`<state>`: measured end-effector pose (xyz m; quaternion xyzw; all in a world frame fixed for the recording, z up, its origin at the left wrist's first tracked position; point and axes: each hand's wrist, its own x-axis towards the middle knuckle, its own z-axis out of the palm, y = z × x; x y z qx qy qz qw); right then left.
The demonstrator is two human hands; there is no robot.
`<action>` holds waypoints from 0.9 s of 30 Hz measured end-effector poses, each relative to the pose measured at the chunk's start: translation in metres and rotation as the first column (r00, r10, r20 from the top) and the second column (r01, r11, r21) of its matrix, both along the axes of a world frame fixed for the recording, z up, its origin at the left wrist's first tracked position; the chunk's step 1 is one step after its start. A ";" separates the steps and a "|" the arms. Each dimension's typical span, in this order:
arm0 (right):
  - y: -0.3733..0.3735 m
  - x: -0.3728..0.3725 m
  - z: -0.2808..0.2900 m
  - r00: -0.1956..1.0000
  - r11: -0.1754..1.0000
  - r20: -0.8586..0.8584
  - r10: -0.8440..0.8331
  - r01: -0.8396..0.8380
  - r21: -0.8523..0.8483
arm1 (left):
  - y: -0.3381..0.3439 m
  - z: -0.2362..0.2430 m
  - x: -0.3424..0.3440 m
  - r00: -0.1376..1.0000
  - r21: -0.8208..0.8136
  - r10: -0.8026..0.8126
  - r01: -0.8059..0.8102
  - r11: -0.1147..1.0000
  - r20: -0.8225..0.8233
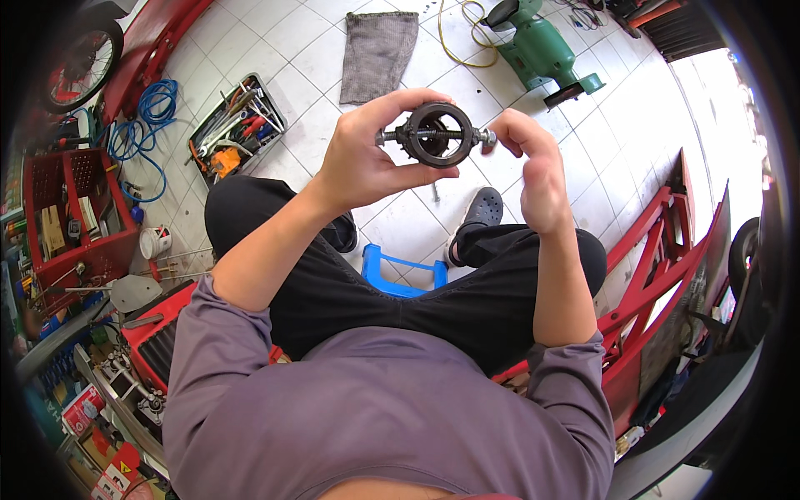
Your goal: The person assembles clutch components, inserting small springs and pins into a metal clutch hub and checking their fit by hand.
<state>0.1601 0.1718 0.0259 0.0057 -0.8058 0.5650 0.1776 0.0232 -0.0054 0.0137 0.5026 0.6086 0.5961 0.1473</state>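
Observation:
My left hand [358, 154] grips a round black metal ring [414, 148], thumb below and fingers over the top. A threaded bolt [438, 133] runs straight across the ring's opening, and its ends stick out at both sides. At the ring's right side, the curled fingers of my right hand [537, 167] close on the bolt's silvery end. The right thumb is partly hidden. Beneath the hands, a small loose bolt [435, 192] lies on the white tiles.
To the left sits a tray of hand tools [237, 129] near a coiled blue hose [154, 104] and a red tool cabinet [79, 204]. Ahead lie a grey cloth [379, 54] and a green machine [537, 50]. A blue stool [392, 287] stands between my legs; a red frame [650, 287] is at right.

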 end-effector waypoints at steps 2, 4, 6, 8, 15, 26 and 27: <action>-0.011 0.000 -0.007 0.987 0.978 0.138 -0.078 0.103 -0.184 | 0.002 0.000 0.000 1.000 0.023 0.025 -0.024 0.999 -0.015; -0.021 -0.001 -0.003 0.980 0.968 0.179 -0.087 0.126 -0.218 | 0.005 0.000 -0.001 0.999 0.033 0.011 -0.009 0.999 -0.042; -0.022 -0.002 -0.001 0.978 0.975 0.183 -0.099 0.132 -0.181 | 0.002 -0.003 -0.003 0.999 -0.001 -0.015 0.015 1.000 -0.043; -0.024 -0.002 0.003 0.975 0.981 0.191 -0.111 0.138 -0.137 | 0.000 -0.005 -0.005 0.999 -0.026 -0.028 0.026 0.999 -0.042; -0.023 -0.001 0.003 0.979 0.964 0.129 -0.155 0.179 -0.196 | 0.001 -0.003 -0.006 0.999 -0.024 -0.023 0.022 0.999 -0.046; -0.021 -0.001 0.002 0.984 0.982 0.057 -0.169 0.173 -0.080 | 0.000 -0.003 -0.006 0.999 -0.017 -0.018 0.018 1.000 -0.040; -0.019 -0.001 0.001 0.986 0.983 0.049 -0.157 0.161 -0.093 | 0.000 -0.003 -0.006 0.999 -0.016 -0.017 0.016 1.000 -0.037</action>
